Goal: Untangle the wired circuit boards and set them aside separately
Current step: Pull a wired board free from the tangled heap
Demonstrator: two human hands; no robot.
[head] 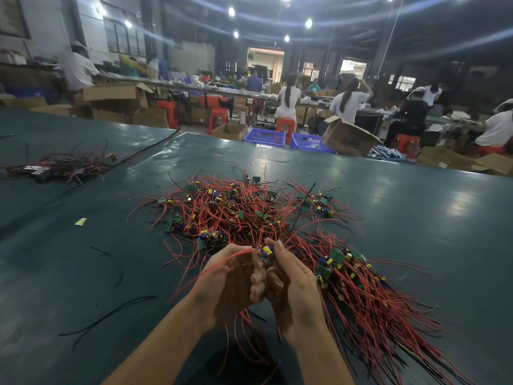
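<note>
A tangled heap of small green circuit boards with red and black wires (236,209) lies on the dark green table (83,273) in front of me. To its right, a straighter bundle of wired boards (369,295) lies with its wires running toward me. My left hand (230,282) and my right hand (291,284) are raised together just before the heap. Between their fingertips they pinch one wired circuit board (267,252) with a yellow and blue capacitor. Its red wires run down across my left hand and hang below my palms.
A second small pile of wired boards (61,166) lies at the far left of the table. Loose black wires (111,315) and a yellow scrap (80,221) lie at the left front. Beyond the table's far edge are blue crates (265,136), cardboard boxes, red stools and seated people.
</note>
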